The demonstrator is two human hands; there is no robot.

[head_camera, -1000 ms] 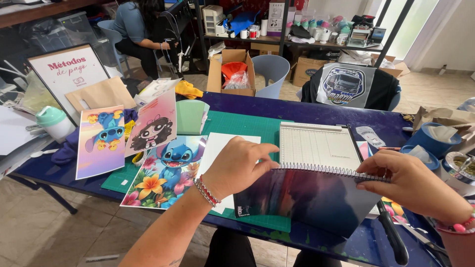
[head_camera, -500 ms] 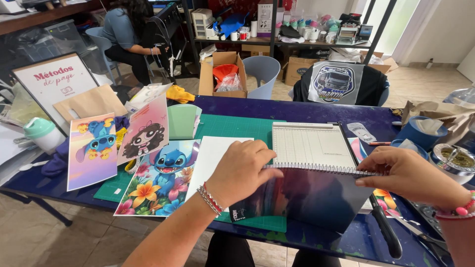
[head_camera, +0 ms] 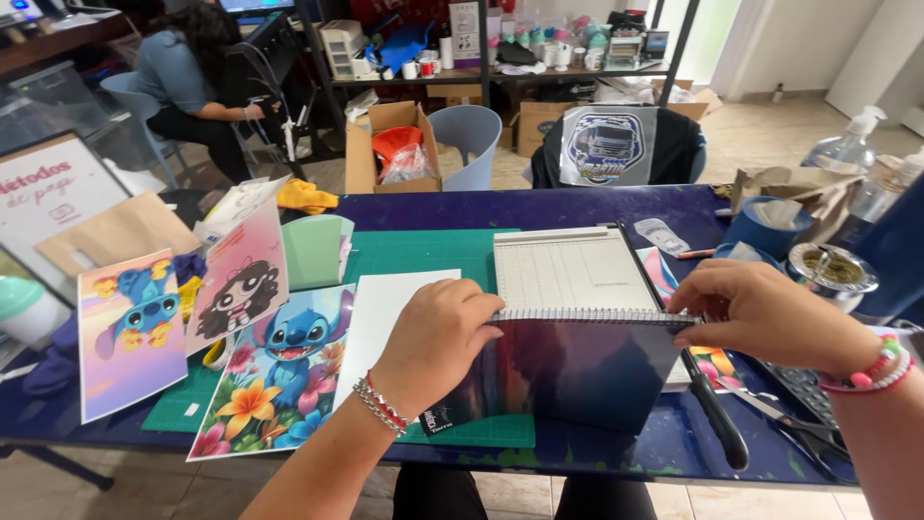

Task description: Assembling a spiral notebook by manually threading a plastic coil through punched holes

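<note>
My left hand point(head_camera: 438, 332) and right hand point(head_camera: 760, 308) grip opposite ends of the spiral-bound notebook point(head_camera: 577, 327) on the green cutting mat point(head_camera: 423, 252), its dark glossy cover already bound on, cartoon prints point(head_camera: 274, 380) lying unbound beside it.

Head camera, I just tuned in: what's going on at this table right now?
A person is handling a spiral notebook on a green cutting mat. The left hand grips the wire spine at its left end, and the right hand pinches the right end, with the dark glossy cover folded toward the camera. Cartoon prints lie to the left. Another person sits at a desk in the background.
</note>
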